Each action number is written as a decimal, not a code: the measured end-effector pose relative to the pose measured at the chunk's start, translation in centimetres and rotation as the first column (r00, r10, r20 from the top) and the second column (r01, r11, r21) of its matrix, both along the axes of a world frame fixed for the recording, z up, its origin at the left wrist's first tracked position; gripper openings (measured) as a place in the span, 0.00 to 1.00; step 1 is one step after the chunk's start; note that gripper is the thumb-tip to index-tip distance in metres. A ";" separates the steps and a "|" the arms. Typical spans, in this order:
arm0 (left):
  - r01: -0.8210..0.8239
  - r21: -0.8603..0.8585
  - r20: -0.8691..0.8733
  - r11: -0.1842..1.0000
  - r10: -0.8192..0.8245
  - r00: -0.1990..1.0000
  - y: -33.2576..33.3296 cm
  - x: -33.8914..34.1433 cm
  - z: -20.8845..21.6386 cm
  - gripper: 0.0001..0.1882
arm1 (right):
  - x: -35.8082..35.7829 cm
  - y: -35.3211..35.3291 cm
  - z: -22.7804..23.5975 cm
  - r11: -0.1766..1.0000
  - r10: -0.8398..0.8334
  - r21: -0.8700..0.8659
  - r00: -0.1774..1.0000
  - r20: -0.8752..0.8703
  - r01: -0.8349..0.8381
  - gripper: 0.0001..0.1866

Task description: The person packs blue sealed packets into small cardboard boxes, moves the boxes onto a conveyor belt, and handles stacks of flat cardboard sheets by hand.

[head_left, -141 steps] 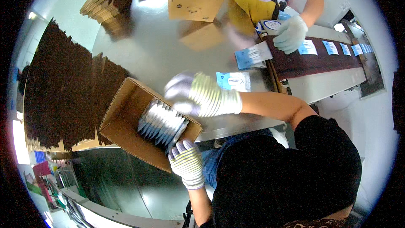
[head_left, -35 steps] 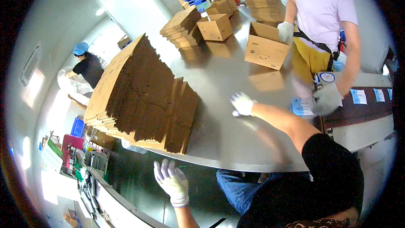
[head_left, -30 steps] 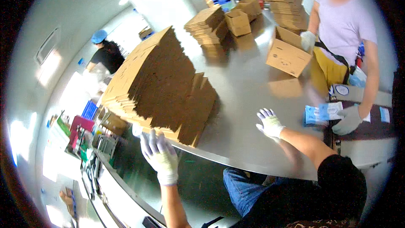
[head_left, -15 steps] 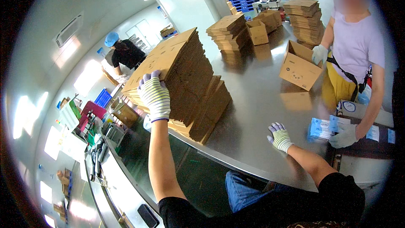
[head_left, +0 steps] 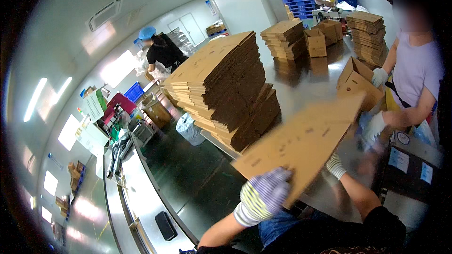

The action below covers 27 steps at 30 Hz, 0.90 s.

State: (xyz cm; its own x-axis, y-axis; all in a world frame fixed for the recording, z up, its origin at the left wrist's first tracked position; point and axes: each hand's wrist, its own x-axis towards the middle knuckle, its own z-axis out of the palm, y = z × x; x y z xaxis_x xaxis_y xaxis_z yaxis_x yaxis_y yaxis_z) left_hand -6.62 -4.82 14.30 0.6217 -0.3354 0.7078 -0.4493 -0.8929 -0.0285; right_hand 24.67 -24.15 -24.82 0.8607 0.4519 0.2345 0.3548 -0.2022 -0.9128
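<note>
- Grasping a flattened carton [head_left: 301,138] along its near edge with the gloved left grip [head_left: 266,195], fingers bent over the board.
- Holding that carton tilted and raised, to the near right of the tall stack [head_left: 230,87] of flattened cartons; blurred in part.
- Reaching the gloved right grip [head_left: 335,167] to the carton's lower right edge, farther right of the tall stack; cannot tell open from closed, with fingers hidden behind the board.
- Can see bare metal desk [head_left: 301,91] to the right of the tall stack.
- Can make out a shorter stack [head_left: 284,40] and small open cartons [head_left: 316,43] beyond the tall stack, plus another stack [head_left: 367,37] farther right.
- Can see a co-worker [head_left: 416,66] well right of the tall stack, with one gloved hand on an open carton [head_left: 353,80] and the other blurred.
- Can spot blue-and-white packets [head_left: 399,160] on a dark belt [head_left: 412,176], far to the near right of the tall stack.
- Can see a whitish bag [head_left: 189,129] below the tall stack's left side.
</note>
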 end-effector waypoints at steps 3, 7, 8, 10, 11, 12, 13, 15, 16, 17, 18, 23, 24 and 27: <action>0.000 -0.533 0.037 0.846 0.024 0.999 0.1 -0.9 -1.2 0.11 | 3.2 -3.7 -1.5 0.645 0.562 0.760 0.723 -0.401 -0.080 0.14; -0.157 -0.658 -0.114 0.736 0.109 0.987 1.7 -3.1 -6.5 0.10 | -1.4 -3.9 8.7 0.671 0.288 0.697 0.778 -0.558 0.252 0.17; -0.144 -0.706 -0.097 0.693 0.107 0.990 1.7 -3.1 -7.5 0.10 | -2.9 -4.7 12.7 0.658 0.197 0.681 0.800 -0.567 0.321 0.19; -0.132 -0.752 -0.082 0.646 0.106 0.991 1.4 -3.0 -8.5 0.10 | -4.8 -6.5 17.4 0.624 0.065 0.677 0.838 -0.542 0.390 0.22; -0.145 -0.791 -0.069 0.594 0.149 0.986 1.2 -2.9 -8.9 0.11 | -5.1 -7.7 17.4 0.607 0.031 0.695 0.863 -0.504 0.384 0.23; -0.152 -0.828 -0.054 0.540 0.193 0.980 1.1 -2.9 -9.2 0.11 | -5.2 -8.6 17.9 0.597 0.005 0.713 0.887 -0.462 0.367 0.25; -0.172 -0.847 -0.087 0.503 0.187 0.979 1.2 -3.1 -9.7 0.12 | -5.7 -9.3 18.3 0.590 -0.011 0.729 0.907 -0.422 0.347 0.26; -0.114 -0.891 -0.049 0.439 0.157 0.986 1.6 -2.1 -11.1 0.13 | -6.8 -10.5 18.9 0.600 -0.023 0.750 0.944 -0.329 0.277 0.30; -0.061 -0.925 -0.012 0.376 0.132 0.991 1.7 -1.8 -11.4 0.14 | -7.5 -10.8 19.3 0.609 -0.018 0.759 0.961 -0.277 0.230 0.31; -0.051 -0.960 -0.038 0.276 0.055 0.998 1.9 -2.0 -11.5 0.19 | -8.1 -11.1 19.7 0.622 -0.007 0.764 0.977 -0.214 0.172 0.33; -0.046 -0.961 -0.033 0.274 0.052 0.998 2.2 -1.6 -11.9 0.19 | -8.7 -11.4 20.1 0.637 0.013 0.764 0.990 -0.142 0.102 0.35; 0.083 -0.994 0.093 0.066 0.176 0.980 2.5 -0.2 -12.2 0.32 | -13.3 -8.7 26.3 0.825 0.187 0.480 0.945 0.269 -0.300 0.40; 0.124 -0.991 0.133 0.053 0.230 0.964 2.6 0.5 -12.0 0.32 | -13.7 -8.6 26.6 0.842 0.139 0.461 0.938 0.318 -0.281 0.40; 0.029 -0.999 0.033 0.017 0.331 0.943 3.2 1.1 -11.9 0.33 | -13.8 -8.0 26.1 0.822 0.191 0.435 0.898 0.396 -0.367 0.40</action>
